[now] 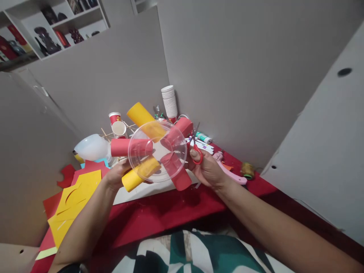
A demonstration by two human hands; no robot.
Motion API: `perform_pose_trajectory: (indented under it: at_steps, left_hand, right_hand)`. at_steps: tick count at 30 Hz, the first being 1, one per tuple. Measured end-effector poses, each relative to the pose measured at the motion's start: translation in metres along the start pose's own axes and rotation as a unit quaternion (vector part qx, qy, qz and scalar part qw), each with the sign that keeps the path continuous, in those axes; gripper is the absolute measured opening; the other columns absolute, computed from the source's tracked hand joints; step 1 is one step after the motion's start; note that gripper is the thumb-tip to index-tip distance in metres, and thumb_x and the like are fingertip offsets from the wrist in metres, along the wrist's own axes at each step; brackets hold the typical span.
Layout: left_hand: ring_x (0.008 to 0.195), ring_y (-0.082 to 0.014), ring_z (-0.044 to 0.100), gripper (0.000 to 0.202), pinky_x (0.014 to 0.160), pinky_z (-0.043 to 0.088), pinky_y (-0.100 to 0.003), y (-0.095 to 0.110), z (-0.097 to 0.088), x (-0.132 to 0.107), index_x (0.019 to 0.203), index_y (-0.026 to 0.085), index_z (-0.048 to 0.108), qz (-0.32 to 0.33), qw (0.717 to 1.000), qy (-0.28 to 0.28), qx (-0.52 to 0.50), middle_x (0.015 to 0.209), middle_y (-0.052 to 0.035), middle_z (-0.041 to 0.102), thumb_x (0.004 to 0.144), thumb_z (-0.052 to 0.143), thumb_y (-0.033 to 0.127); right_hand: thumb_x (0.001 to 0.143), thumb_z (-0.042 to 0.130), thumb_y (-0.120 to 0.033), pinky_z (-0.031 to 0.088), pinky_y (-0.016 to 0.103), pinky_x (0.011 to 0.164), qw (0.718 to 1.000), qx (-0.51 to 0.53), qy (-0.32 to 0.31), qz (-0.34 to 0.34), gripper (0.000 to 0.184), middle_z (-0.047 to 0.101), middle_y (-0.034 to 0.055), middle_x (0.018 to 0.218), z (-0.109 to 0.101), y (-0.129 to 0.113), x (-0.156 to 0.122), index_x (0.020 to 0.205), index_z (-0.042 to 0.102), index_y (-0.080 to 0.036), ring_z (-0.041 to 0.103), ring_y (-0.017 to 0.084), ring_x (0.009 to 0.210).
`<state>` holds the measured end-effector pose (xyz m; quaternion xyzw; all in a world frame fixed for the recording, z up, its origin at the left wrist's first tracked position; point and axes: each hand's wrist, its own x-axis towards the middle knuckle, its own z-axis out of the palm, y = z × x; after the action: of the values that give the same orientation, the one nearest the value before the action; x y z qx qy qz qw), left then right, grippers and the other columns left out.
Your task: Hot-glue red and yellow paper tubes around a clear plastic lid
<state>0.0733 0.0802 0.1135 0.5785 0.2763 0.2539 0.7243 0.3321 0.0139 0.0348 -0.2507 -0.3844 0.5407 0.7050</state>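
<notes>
My left hand [117, 175] grips a craft piece held up in front of me: a clear plastic disc [157, 151] with red paper tubes [131, 147] and yellow paper tubes [137, 175] radiating from it like spokes. My right hand [205, 169] is closed on red-handled scissors [195, 148], thumb through a loop, blades pointing up beside the disc's right edge. The fingers of this hand also touch the lower red tube.
A red table [159, 216] holds yellow paper sheets [72, 204] with cut-outs and red scraps at left, a white board [148, 190], a stack of white cups [170, 101], a red cup, glue sticks [203, 137], a pink tool [229, 171], a thread spool [247, 170]. Grey partitions enclose the space.
</notes>
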Motion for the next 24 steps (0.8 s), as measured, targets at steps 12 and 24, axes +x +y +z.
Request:
perform_pose_trajectory:
  at_steps: [12, 24]
  left_hand:
    - [0.096, -0.0342, 0.078, 0.048, 0.083, 0.063, -0.042, -0.032, -0.037, 0.034, 0.104, 0.015, 0.079, 0.018, 0.997, 0.079, 0.002, 0.105, -0.0152, 0.081, 0.073, 0.088, 0.051]
    - [0.101, -0.0351, 0.075, 0.036, 0.087, 0.06, -0.042, -0.052, -0.056, 0.045, 0.086, 0.021, 0.075, 0.031, 0.996, 0.089, -0.002, 0.089, -0.0088, 0.081, 0.067, 0.089, 0.048]
  right_hand:
    - [0.086, 0.08, -0.053, 0.053, 0.048, 0.11, 0.938, -0.253, 0.155, -0.18, 0.03, 0.073, 0.0023, 0.131, -0.005, -0.011, 0.004, 0.11, 0.078, -0.035, 0.066, 0.027, 0.126]
    - [0.092, 0.068, -0.037, 0.057, 0.05, 0.102, 0.577, -0.544, -0.2, -0.575, 0.027, 0.074, 0.0221, 0.128, 0.082, 0.019, 0.093, 0.107, 0.07, -0.015, 0.071, 0.032, 0.119]
